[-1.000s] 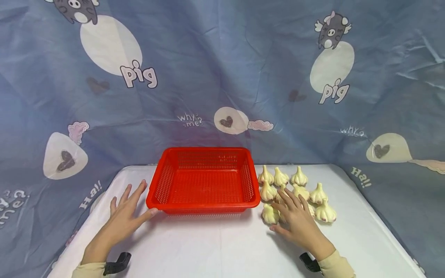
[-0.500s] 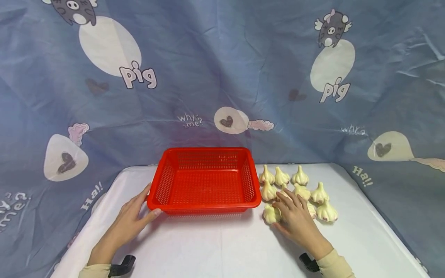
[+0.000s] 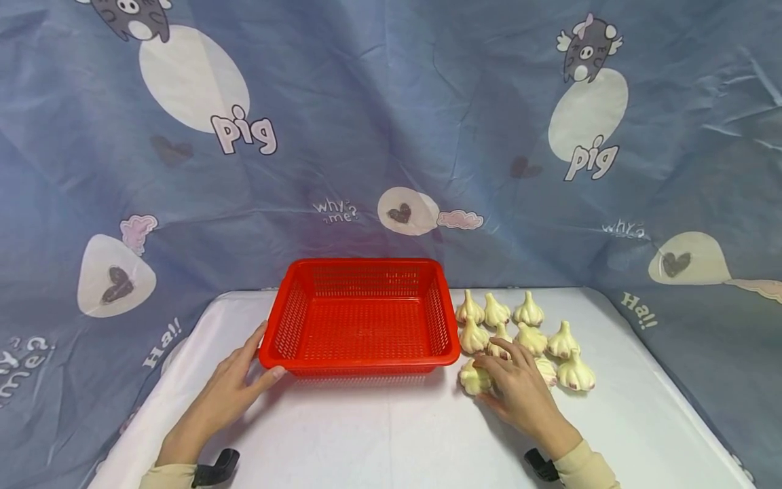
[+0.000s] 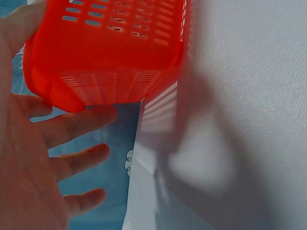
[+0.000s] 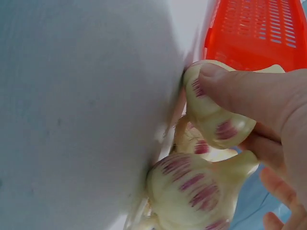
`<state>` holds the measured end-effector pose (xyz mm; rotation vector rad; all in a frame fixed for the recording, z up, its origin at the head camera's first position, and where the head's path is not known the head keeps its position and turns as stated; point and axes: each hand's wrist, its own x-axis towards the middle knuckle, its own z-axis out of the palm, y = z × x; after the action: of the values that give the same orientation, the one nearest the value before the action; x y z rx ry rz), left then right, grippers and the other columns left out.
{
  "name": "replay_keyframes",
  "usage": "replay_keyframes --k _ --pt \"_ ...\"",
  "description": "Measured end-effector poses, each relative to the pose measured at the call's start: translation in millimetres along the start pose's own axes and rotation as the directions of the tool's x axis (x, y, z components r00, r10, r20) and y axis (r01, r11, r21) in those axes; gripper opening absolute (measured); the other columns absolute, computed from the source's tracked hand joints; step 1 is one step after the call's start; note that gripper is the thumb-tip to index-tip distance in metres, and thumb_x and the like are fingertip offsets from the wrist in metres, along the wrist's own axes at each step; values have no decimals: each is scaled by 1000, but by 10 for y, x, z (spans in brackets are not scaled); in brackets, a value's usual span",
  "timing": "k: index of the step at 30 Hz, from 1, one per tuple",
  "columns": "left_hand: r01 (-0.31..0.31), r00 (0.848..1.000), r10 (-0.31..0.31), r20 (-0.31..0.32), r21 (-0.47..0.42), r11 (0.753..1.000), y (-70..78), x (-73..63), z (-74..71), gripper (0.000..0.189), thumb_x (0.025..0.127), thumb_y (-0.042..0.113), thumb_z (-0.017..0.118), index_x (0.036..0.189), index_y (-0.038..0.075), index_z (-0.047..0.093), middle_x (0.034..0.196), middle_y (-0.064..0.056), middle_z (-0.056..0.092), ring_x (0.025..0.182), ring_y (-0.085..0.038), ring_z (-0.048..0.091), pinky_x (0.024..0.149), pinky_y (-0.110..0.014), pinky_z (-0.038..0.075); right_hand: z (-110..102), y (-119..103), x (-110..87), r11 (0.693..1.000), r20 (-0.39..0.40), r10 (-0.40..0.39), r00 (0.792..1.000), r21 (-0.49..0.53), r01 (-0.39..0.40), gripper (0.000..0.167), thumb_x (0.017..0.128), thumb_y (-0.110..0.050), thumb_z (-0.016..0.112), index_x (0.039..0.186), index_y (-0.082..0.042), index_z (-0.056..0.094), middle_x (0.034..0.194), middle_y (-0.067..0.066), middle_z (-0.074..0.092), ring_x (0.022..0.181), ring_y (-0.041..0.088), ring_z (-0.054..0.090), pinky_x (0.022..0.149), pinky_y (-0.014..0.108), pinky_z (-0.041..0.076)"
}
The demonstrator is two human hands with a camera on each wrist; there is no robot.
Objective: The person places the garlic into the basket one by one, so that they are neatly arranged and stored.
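My left hand [image 3: 222, 390] is at the near left corner of a red plastic basket [image 3: 360, 362]. Its thumb lies by the front rim and its fingers run along the left side. In the left wrist view those fingers [image 4: 76, 127] are nearly straight and spread, some at the basket's corner [image 4: 105, 52]. A garlic bulb [image 3: 473, 377] at the near left of the group is pinched by my right hand [image 3: 525, 394]. The right wrist view has the thumb across this purple-streaked bulb [image 5: 211, 112], other fingers behind it. Another bulb [image 5: 192, 189] lies close by.
Several more garlic bulbs, such as one at the back [image 3: 528, 309] and one at the right [image 3: 575, 372], stand beside the basket on the white tabletop [image 3: 366, 435]. A blue cloth [image 3: 342, 136] with pig prints hangs behind and around the table.
My left hand has moved right, up to the basket's corner. My right-hand fingers have lowered and closed in on the near left garlic bulb. The basket has hardly moved.
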<state>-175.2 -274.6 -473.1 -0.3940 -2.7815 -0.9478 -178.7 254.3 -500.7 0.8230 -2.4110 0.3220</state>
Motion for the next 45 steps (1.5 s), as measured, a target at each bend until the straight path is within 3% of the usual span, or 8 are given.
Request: replay_keyframes --k 8,18,25,29,34,38,41,45 --pt "-4 1000 4 -10 -7 1000 -14 -36 14 94 98 42 75 171 16 22 151 -27 57 133 -50 58 105 -73 42 0 -7 14 1000 -28 -15 999 15 16 65 55 -24 103 114 -15 75 111 1 79 125 34 59 108 60 38" --pt "-7 1000 7 -15 -7 1000 -22 -54 32 93 99 40 74 171 16 21 152 -27 56 133 -50 57 104 -74 43 -91 -26 81 996 -115 -12 993 88 22 67 49 -20 106 109 -14 77 103 3 80 121 39 60 100 63 42" --pt "-2 1000 2 -10 -10 1000 -24 -59 34 94 99 41 74 171 16 19 155 -26 54 133 -50 57 104 -73 43 -213 -40 135 987 -163 19 986 161 8 64 54 -19 102 113 -14 77 107 2 80 122 43 62 101 66 44" --pt "7 1000 -7 -3 -9 1000 -30 -51 24 94 100 42 73 172 17 17 154 -26 54 132 -49 58 104 -74 43 -291 -25 194 985 -200 40 979 173 -5 60 59 -19 99 114 -11 77 113 4 79 115 40 68 107 55 47" --pt "7 1000 -7 -2 -8 1000 -29 -36 10 94 99 43 73 172 17 18 150 -25 58 130 -48 59 103 -74 44 -367 10 339 982 -225 46 973 191 -3 58 67 -21 95 119 -4 76 115 11 79 104 35 75 122 35 35" --pt "0 1000 0 -2 -16 1000 -21 -20 15 94 100 42 72 172 18 18 148 -25 60 130 -48 60 103 -73 44 -428 47 510 980 -242 53 969 196 -5 55 71 -21 92 121 -4 75 112 11 80 100 34 76 103 42 52" --pt "-3 1000 3 0 -21 1000 -17 -14 27 93 100 42 72 172 17 17 150 -25 59 131 -48 59 104 -73 44 -454 71 637 979 -247 64 967 203 -13 56 71 -20 92 122 -5 76 111 10 80 100 33 77 87 48 57" --pt "2 1000 -2 5 -13 1000 -17 -12 43 93 102 42 70 172 18 15 152 -26 56 132 -49 58 105 -72 43 -450 89 794 974 -244 67 968 226 -10 56 69 -18 94 122 -6 76 112 9 80 101 30 77 86 42 58"
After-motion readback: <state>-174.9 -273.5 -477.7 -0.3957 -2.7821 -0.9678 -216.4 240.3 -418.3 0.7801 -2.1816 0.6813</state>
